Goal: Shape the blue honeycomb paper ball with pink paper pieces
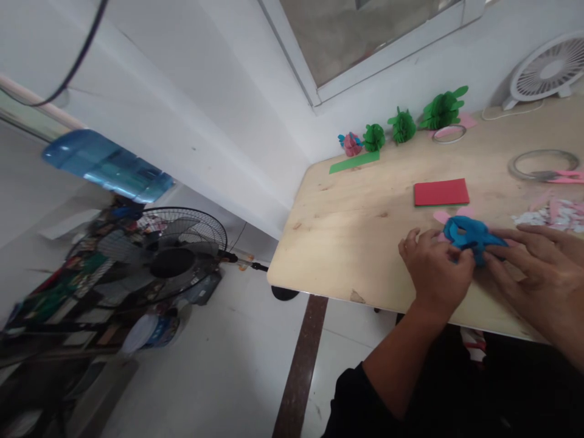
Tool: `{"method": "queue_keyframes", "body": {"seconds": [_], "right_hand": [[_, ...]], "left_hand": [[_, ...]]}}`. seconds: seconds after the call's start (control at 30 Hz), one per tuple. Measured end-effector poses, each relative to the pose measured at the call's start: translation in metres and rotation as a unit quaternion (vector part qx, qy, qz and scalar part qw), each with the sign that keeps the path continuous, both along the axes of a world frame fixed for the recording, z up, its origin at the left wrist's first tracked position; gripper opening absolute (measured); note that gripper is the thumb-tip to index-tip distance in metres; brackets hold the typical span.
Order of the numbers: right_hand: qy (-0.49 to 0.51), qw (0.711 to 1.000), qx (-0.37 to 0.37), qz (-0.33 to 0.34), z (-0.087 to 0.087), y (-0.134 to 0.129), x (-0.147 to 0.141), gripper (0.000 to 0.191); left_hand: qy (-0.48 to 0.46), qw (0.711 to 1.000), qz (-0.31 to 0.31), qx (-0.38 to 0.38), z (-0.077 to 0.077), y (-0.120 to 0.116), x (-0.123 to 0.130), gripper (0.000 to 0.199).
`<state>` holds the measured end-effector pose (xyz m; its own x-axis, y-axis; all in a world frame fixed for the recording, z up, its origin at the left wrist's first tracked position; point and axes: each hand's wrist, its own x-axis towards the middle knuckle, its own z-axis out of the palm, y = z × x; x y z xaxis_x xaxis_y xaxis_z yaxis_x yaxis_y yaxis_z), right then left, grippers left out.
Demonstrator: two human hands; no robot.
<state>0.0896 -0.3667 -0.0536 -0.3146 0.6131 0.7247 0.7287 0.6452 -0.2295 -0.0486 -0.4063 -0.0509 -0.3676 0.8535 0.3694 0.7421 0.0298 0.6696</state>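
Note:
Both hands are closed on a folded blue paper craft piece (466,231) above the front part of the table. My left hand (435,267) pinches its near left side between thumb and fingers. From the right, my right hand (533,261) grips the pointed end with its fingertips. Pink paper pieces (441,216) peek out behind and beside the blue paper. Just beyond lies a flat red paper stack (441,192) with a thin green edge beneath it. White and pink paper scraps (554,214) are heaped beyond my right hand.
Along the wall stand several green paper figures (403,126) and a pink-and-blue one (351,144), with a green strip (354,162) in front. Tape rolls (449,134), pink-handled scissors (563,176) and a white fan (547,70) are on the table (328,243). A black fan (171,263) stands left.

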Motion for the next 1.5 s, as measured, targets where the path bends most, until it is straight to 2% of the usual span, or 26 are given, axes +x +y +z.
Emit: {"method": "queue_keyframes", "body": {"seconds": [0.27,0.57,0.73,0.87,1.0,1.33,1.5], "right_hand": [[0.016,0.998,-0.051,-0.014,0.001,-0.006,-0.003,0.022],[0.029,0.998,-0.053,-0.008,0.005,-0.009,-0.003,0.02],[0.022,0.999,-0.024,0.015,0.003,-0.007,0.0,0.015],[0.007,0.998,0.044,0.046,-0.002,-0.002,0.003,0.009],[-0.006,0.992,0.106,0.068,-0.007,0.001,0.003,0.011],[-0.029,0.994,0.1,0.029,-0.016,0.005,0.005,0.016],[-0.036,0.992,0.12,0.019,-0.022,0.012,0.008,0.017]], "left_hand": [[-0.028,1.0,-0.001,0.013,0.01,-0.004,0.007,0.017],[-0.036,0.999,0.004,0.016,0.012,-0.001,0.012,0.017],[-0.03,0.999,-0.01,-0.008,0.017,-0.001,0.01,0.017],[-0.028,0.999,-0.012,-0.021,0.018,-0.001,0.01,0.016],[-0.025,0.999,-0.024,-0.024,0.014,0.0,0.009,0.017],[-0.014,0.998,-0.03,-0.047,0.012,-0.002,0.008,0.012],[-0.004,0.998,-0.033,-0.048,0.011,-0.005,0.01,0.01]]}}
